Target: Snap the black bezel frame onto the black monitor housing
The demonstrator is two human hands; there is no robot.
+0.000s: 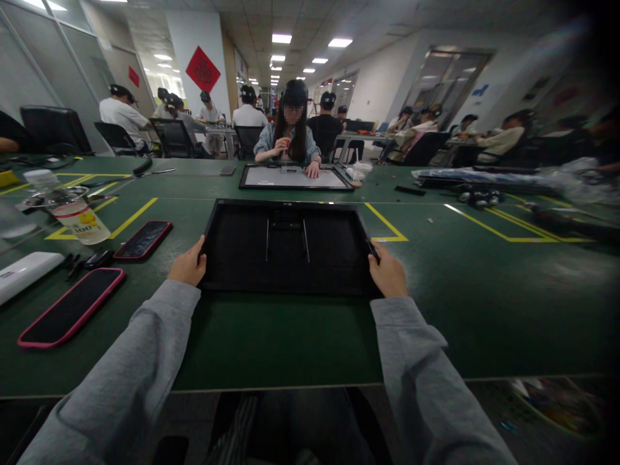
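A flat black monitor panel (288, 245) lies back side up on the green table (271, 336) in front of me. My left hand (188, 265) grips its near left corner, fingers curled on the edge. My right hand (387, 271) grips the near right corner in the same way. Both arms wear grey sleeves. Two thin metal rails run across the middle of the panel's back.
Two phones in pink cases (72, 307) (144, 239) lie at the left, with a plastic bottle (80, 216) and a white box (24, 271). Across the table a person sits at another panel (295, 177). Yellow tape lines (387, 226) mark the table. Seated people fill the background.
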